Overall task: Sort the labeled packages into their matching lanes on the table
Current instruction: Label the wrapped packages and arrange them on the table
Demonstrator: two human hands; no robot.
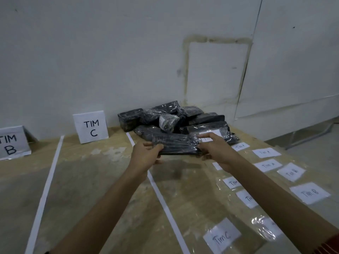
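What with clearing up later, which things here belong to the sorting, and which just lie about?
Job: package in left hand and right hand; pile; C sign; B sign; tape lines; slips.
Lying about: metal frame on the floor.

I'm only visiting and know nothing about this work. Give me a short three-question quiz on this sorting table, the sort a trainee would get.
1. True or false: the left hand and the right hand both hold one black package.
2. Which sign stands nearest the pile of packages by the wall? A) TIM A sign B) TIM B sign C) TIM C sign
3. Fill the gap: the loose paper labels lie on the table to the person's ____.

Key: 1 true; 2 C; 3 right.
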